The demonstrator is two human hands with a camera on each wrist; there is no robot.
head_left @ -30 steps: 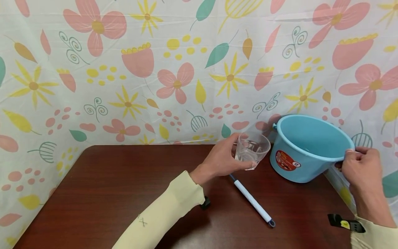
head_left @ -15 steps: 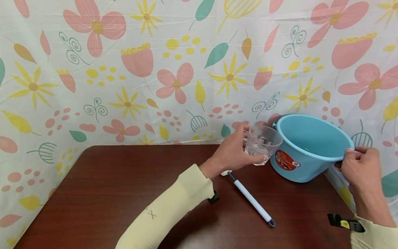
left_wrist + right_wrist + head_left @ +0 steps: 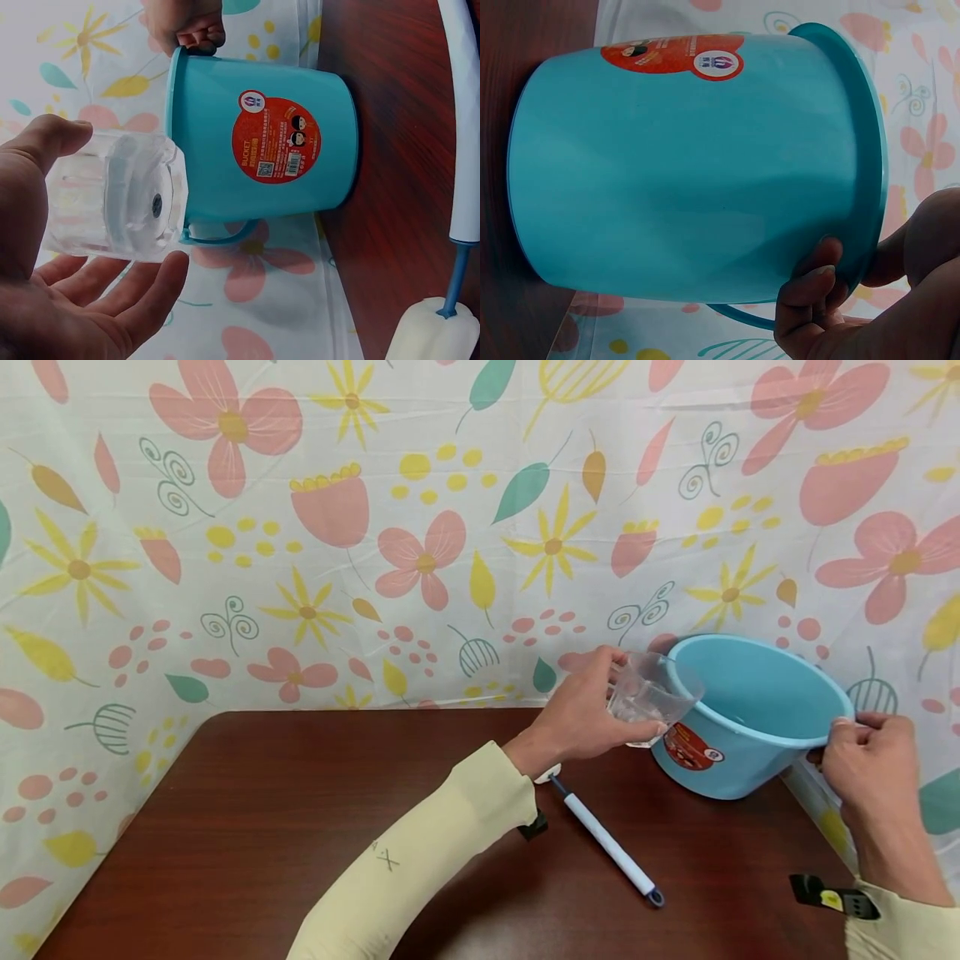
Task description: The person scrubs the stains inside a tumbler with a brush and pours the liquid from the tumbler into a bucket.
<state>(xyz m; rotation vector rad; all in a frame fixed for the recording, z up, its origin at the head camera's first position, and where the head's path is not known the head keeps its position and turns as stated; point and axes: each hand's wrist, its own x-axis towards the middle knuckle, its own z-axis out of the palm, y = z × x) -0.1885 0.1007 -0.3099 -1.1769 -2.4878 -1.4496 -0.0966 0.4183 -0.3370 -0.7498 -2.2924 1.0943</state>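
Note:
A clear drinking glass (image 3: 649,697) with clear liquid in it is gripped by my left hand (image 3: 573,714), thumb on one side and fingers on the other. The glass leans slightly toward the light-blue bucket (image 3: 738,772), and its rim overlaps the bucket's left edge in the head view. Its faceted base (image 3: 154,199) shows in the left wrist view. At the bucket's right side, my right hand (image 3: 873,764) pinches the rim; in the right wrist view curled fingers (image 3: 810,292) lie against the outer wall. The bucket stands upright on the table.
A brush with a white handle (image 3: 609,843), blue neck and white sponge-like head (image 3: 435,334) lies on the dark brown table (image 3: 300,827), below the left hand. A flower-printed cloth (image 3: 420,635) hangs behind the table. The bucket has a red sticker (image 3: 276,140).
My left hand has lifted the glass and carried it right, up to the bucket's rim, tilting it a little more. The brush head has come into view. The right hand and bucket have stayed put.

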